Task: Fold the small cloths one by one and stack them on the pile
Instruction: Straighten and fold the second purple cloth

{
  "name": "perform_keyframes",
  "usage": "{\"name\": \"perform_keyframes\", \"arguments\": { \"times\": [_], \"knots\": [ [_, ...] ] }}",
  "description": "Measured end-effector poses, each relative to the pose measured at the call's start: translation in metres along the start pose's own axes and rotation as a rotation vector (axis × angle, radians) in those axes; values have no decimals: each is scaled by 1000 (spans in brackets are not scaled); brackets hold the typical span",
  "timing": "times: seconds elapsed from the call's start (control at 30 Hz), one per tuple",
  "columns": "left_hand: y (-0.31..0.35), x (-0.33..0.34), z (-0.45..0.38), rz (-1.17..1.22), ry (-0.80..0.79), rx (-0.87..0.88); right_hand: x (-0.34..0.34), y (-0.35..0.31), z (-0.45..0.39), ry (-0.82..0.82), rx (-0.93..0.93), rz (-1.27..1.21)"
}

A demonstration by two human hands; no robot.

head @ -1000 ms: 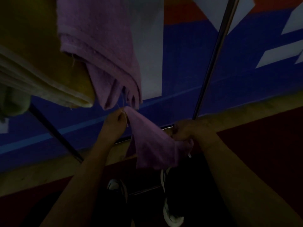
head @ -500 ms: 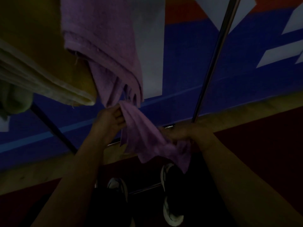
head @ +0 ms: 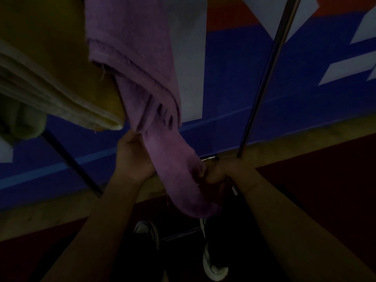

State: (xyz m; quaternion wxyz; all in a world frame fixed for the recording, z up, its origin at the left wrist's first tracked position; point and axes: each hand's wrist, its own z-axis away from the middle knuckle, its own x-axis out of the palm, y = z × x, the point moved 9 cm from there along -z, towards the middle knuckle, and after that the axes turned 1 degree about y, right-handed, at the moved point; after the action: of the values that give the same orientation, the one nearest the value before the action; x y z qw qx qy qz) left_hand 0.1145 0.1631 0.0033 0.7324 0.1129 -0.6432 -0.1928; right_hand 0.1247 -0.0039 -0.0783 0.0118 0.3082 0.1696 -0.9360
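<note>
Running behind, a blue wall banner [head: 234, 82] above wooden ledge [head: 305, 137].

Small purple cloth [head: 173, 171]: terry, partly folded, drooping at centre. Purple pile [head: 132, 58]: folded cloths, far left of centre, edges overhanging just above the cloth

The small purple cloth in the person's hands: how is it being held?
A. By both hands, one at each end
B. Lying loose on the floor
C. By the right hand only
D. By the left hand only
A: the left hand holds the upper end of the small purple cloth, the right hand grips its lower part.
</note>
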Motion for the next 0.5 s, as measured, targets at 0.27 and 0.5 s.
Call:
{"name": "perform_keyframes", "arguments": {
  "times": [0.27,0.5],
  "knots": [
    [-20,-22,-9,-8,146,-27,-24,-18,-20,213,-248,-227],
    [3,-7,-3,-69,148,124,-29,-19,-7,226,-295,-5]
  ]
}}
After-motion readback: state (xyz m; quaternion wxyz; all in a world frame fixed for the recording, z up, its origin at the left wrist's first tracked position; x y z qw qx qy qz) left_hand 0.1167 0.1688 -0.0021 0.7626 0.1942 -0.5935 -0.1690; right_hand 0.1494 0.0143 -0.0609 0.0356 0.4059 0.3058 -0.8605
